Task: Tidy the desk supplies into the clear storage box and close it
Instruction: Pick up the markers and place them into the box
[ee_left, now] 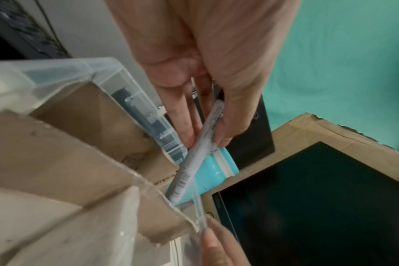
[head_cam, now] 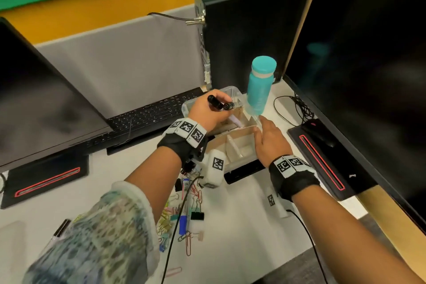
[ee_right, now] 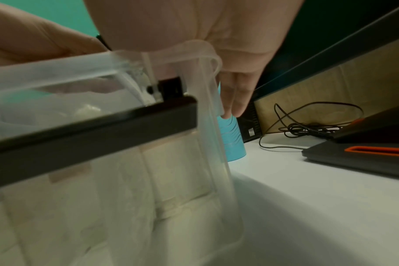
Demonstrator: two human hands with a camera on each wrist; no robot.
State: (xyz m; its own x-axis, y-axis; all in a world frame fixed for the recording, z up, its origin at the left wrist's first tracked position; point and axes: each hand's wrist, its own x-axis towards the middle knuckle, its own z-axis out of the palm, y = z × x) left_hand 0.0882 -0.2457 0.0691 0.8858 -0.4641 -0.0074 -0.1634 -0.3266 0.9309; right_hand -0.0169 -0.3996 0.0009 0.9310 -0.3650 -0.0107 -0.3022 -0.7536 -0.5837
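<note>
Left hand (head_cam: 208, 110) over the open box (head_cam: 230, 92), fingers pinching markers (head_cam: 217, 103) with black caps. One grey marker (ee_left: 199, 153) tipped down into the box, between thumb and fingers (ee_left: 182, 117). Cardboard walls (ee_left: 80, 162) inside the box, making small rooms. Right hand (head_cam: 268, 139) flat and loose, fingers straight, resting on the right edge of the box, gripping nothing. Box on the desk (head_cam: 242, 226), just beside a teal bottle (head_cam: 260, 86). Clips (head_cam: 184, 221) and a blue pen (head_cam: 183, 222) in a heap on the desk, nearer the body. Keyboard (head_cam: 147, 115) left of the box.
</note>
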